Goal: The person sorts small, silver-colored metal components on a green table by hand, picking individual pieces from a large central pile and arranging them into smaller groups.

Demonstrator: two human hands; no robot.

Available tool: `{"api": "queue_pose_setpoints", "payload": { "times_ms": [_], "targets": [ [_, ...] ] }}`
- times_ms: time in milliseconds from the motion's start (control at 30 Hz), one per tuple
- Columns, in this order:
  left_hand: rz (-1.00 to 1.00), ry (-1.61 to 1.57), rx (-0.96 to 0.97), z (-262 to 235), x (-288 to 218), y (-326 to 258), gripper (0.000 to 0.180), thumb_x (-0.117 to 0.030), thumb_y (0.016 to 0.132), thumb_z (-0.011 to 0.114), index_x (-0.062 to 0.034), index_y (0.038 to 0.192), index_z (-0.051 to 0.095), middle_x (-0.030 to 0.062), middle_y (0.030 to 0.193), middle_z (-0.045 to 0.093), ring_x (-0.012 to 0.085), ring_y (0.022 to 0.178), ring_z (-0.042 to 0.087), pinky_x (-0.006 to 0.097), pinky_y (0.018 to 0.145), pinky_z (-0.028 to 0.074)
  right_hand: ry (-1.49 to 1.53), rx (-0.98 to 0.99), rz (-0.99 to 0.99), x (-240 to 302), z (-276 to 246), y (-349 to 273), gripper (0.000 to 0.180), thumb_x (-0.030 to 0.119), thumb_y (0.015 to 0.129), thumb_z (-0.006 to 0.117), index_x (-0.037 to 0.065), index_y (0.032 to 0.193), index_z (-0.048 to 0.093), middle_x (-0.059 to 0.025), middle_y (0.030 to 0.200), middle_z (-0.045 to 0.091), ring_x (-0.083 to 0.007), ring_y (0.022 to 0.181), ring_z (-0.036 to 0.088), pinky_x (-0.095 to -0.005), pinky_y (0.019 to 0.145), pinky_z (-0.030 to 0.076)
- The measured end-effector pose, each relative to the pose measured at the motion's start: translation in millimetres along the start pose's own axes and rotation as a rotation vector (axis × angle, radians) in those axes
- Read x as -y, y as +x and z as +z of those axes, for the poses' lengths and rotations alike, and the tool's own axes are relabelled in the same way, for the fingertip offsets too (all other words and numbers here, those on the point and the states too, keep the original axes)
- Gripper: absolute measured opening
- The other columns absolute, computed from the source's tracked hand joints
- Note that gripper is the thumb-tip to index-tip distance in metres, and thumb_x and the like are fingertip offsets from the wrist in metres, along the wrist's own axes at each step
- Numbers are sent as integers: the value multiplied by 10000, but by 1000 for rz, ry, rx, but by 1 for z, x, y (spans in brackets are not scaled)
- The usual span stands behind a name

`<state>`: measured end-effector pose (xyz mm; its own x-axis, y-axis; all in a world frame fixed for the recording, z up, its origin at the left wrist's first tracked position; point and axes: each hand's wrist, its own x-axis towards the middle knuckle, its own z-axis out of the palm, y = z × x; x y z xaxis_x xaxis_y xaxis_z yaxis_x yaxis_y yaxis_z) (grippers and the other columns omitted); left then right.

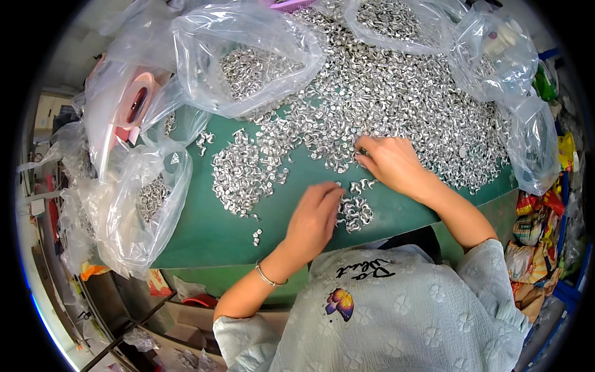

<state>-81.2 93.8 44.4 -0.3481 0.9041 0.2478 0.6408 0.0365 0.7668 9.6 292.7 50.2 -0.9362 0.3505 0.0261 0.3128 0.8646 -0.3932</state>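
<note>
My right hand (392,162) is at the near edge of a large heap of small silvery curved metal pieces (396,93), fingers curled and fingertips among the pieces. Whatever lies between finger and thumb is too small to make out. Nearer to me, my left hand (315,218) hovers beside a small group of curved metal pieces (354,214), its fingers smeared by motion. To its left spreads a separate pile of small metal pieces (238,177). A few tiny pieces (257,237) lie apart, close to the table's front edge.
Clear plastic bags holding metal pieces stand around the green table (186,242): a big open bag (248,31) at the back, another bag (139,229) at the left and a draped bag (534,146) at the right. A pink container (135,102) sits at the far left.
</note>
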Motion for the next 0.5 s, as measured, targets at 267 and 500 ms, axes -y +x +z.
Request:
{"api": "queue_pose_setpoints", "payload": {
  "times_ms": [267, 500],
  "targets": [
    [4, 311, -156, 3, 37, 87, 212, -33, 775, 690, -17, 976, 623, 125, 975, 577, 319, 915, 563, 408, 810, 435, -64, -96, 29, 3, 8, 35, 214, 228, 839, 661, 50, 901, 560, -147, 734, 654, -361, 673, 641, -459, 562, 486],
    [11, 391, -84, 8, 43, 95, 168, -13, 744, 697, -29, 884, 606, 102, 881, 555, 297, 872, 551, 396, 769, 432, 128, -115, 92, -14, -11, 18, 144, 183, 830, 668, 51, 852, 615, -115, 746, 653, -295, 632, 619, -383, 584, 486]
  ]
}}
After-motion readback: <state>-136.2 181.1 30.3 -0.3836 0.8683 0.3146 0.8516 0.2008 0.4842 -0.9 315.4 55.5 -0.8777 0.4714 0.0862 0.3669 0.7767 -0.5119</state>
